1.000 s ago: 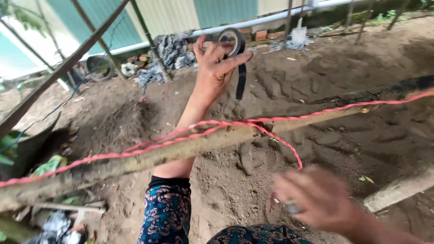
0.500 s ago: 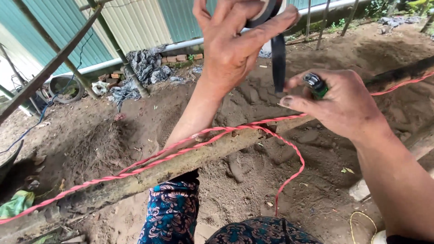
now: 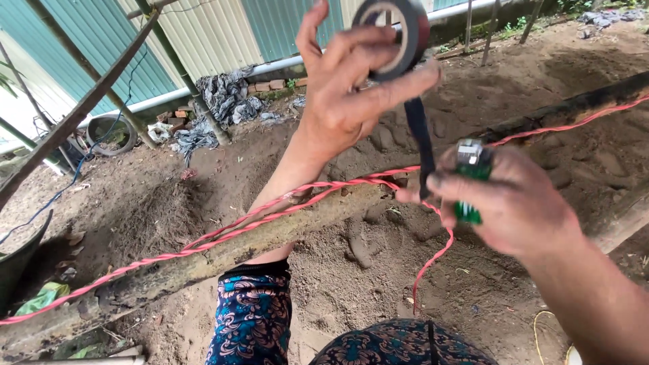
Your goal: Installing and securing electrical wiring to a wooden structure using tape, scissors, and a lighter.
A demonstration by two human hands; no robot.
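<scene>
My left hand [image 3: 348, 94] is raised and grips a roll of black insulating tape [image 3: 395, 30] between thumb and fingers. A strip of tape [image 3: 419, 142] hangs straight down from the roll. My right hand [image 3: 507, 203] pinches the lower end of that strip with its fingertips and also holds a green lighter [image 3: 470, 177] in its palm. Below both hands a twisted red wire [image 3: 270, 213] runs along a rough wooden pole [image 3: 223, 253] that lies across the view, and a loose end of the wire [image 3: 436, 260] droops toward the ground.
Bare sandy soil [image 3: 338, 277] lies beneath. Slanting poles [image 3: 88, 101] stand at the left before a green corrugated wall [image 3: 203, 34]. A grey pipe, bricks and crumpled cloth [image 3: 223, 101] lie along the wall. An old tyre [image 3: 111, 132] rests at the left.
My right hand came up from the lower right with the lighter and closed on the end of the tape strip. My left hand lifted the roll higher and nearer.
</scene>
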